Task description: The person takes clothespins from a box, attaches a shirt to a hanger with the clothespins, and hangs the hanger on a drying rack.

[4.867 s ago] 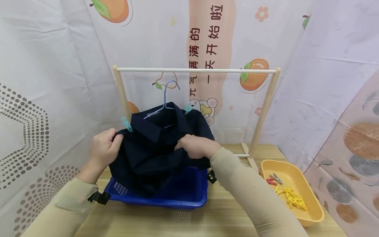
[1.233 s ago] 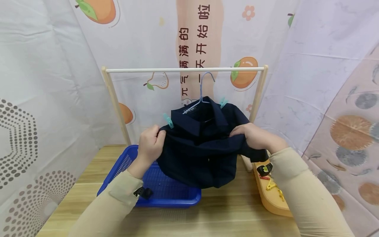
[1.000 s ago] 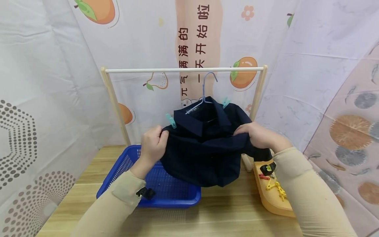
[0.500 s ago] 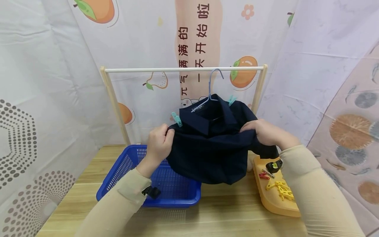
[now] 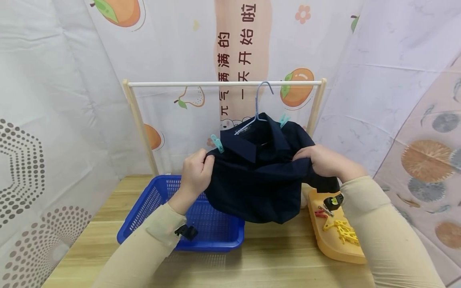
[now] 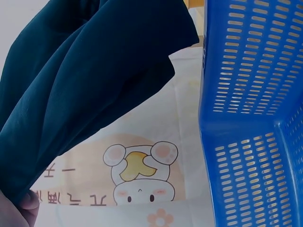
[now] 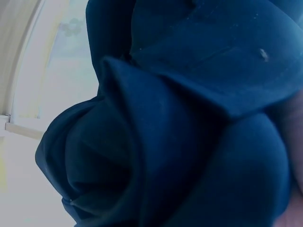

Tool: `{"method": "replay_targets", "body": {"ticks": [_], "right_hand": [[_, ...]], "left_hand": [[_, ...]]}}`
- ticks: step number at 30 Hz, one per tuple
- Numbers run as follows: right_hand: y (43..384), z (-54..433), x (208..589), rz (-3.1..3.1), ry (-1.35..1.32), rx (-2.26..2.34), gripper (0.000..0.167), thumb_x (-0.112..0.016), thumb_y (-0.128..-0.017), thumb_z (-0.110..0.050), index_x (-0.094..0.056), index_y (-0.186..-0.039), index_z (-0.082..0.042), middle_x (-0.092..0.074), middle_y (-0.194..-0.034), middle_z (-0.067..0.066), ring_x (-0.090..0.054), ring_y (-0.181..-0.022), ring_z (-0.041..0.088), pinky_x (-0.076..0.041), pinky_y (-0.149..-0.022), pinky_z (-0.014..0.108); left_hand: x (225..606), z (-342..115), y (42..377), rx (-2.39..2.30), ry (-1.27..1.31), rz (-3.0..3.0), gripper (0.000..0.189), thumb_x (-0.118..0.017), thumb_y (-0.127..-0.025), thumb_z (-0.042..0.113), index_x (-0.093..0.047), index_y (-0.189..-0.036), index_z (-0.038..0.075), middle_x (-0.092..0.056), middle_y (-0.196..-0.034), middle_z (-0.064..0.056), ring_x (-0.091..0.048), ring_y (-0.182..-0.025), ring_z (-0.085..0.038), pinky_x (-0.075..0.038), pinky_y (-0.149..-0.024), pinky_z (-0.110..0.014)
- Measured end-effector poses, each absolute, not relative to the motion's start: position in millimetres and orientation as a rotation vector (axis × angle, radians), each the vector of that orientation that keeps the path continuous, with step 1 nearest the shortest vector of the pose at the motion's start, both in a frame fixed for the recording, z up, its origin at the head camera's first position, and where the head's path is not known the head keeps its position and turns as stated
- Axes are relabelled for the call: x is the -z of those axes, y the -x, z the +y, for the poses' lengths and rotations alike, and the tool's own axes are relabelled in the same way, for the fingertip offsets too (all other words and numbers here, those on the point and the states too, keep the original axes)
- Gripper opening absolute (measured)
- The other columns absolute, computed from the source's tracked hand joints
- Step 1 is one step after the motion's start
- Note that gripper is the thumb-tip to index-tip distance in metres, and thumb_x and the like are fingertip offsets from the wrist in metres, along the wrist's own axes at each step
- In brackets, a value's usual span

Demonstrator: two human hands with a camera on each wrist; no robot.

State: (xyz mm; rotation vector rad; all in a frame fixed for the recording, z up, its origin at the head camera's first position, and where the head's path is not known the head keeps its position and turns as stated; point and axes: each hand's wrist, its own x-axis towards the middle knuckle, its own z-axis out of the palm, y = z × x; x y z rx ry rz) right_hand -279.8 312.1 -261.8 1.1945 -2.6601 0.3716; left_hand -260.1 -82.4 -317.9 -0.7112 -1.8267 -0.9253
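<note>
A dark navy collared shirt [image 5: 252, 188] hangs in the air on a thin blue wire hanger [image 5: 257, 105], between my two hands. Teal clothespins clip its shoulders, one on the left [image 5: 217, 143] and one on the right [image 5: 284, 120]. My left hand [image 5: 196, 172] grips the cloth just below the left clothespin. With the right hand [image 5: 320, 160] I pinch a fold at the shirt's right front. The hanger's hook overlaps the white rail [image 5: 173, 84] in the head view; whether they touch I cannot tell. Dark cloth [image 7: 165, 142] fills most of the right wrist view.
A blue perforated basket [image 5: 144, 204] stands on the wooden table under the left arm. To the right, a yellow tray [image 5: 329, 248] holds yellow clothespins [image 5: 343, 232] and a red one [image 5: 320, 214]. Wooden posts [image 5: 140, 124] carry the rail, with printed curtains behind.
Over the earlier frames both hands have carried the shirt and hanger rightward from above the basket. In the last half second the hanger has risen slightly, its hook now across the rail's line.
</note>
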Motion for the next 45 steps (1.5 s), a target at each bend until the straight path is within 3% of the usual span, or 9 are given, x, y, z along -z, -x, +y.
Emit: {"method": "replay_targets", "body": {"ticks": [7, 16, 28, 37, 45], "right_hand": [[284.1, 306.1, 272.8, -2.700, -1.206, -0.371, 0.039, -0.063, -0.089, 0.013, -0.078, -0.104, -0.020, -0.072, -0.109, -0.003, -0.068, -0.103, 0.022, -0.053, -0.093, 0.049], [290.2, 294.8, 296.3, -2.739, -1.250, -0.328, 0.056, -0.049, -0.080, 0.025, -0.078, -0.106, -0.016, -0.072, -0.110, 0.001, -0.067, -0.105, 0.026, -0.053, -0.092, 0.046], [300.7, 285.1, 337.6, -2.828, -1.256, -0.356, 0.052, -0.051, -0.084, 0.022, -0.077, -0.109, -0.015, -0.071, -0.111, 0.002, -0.067, -0.106, 0.027, -0.053, -0.093, 0.044], [302.2, 273.2, 363.8, -2.866, -1.256, -0.402, 0.043, -0.061, -0.088, 0.014, -0.078, -0.103, -0.023, -0.071, -0.105, -0.007, -0.067, -0.103, 0.017, -0.054, -0.092, 0.039], [298.2, 263.3, 378.5, -2.946, -1.190, -0.361, 0.053, -0.063, -0.073, 0.017, -0.075, -0.111, -0.017, -0.069, -0.115, -0.002, -0.060, -0.108, 0.020, -0.047, -0.099, 0.044]], "left_hand": [[320.8, -79.6, 261.1, 0.931, 0.710, -1.813, 0.037, -0.050, -0.097, 0.011, -0.033, -0.065, 0.014, -0.026, -0.058, 0.003, -0.022, -0.047, -0.013, -0.023, -0.044, -0.031], [322.5, -77.4, 259.9, 0.940, 0.707, -1.824, 0.035, -0.050, -0.097, 0.010, -0.035, -0.065, 0.013, -0.028, -0.057, 0.003, -0.024, -0.048, -0.012, -0.024, -0.044, -0.031], [322.7, -73.4, 260.4, 0.963, 0.726, -1.815, 0.036, -0.051, -0.097, 0.009, -0.035, -0.065, 0.013, -0.028, -0.058, 0.003, -0.023, -0.048, -0.012, -0.023, -0.045, -0.030], [325.3, -74.0, 261.1, 0.957, 0.710, -1.841, 0.034, -0.051, -0.097, 0.009, -0.037, -0.066, 0.013, -0.029, -0.058, 0.002, -0.026, -0.048, -0.013, -0.025, -0.045, -0.030], [326.4, -74.6, 261.6, 0.964, 0.699, -1.853, 0.034, -0.050, -0.097, 0.009, -0.038, -0.066, 0.013, -0.030, -0.058, 0.002, -0.027, -0.048, -0.013, -0.025, -0.045, -0.030]]}}
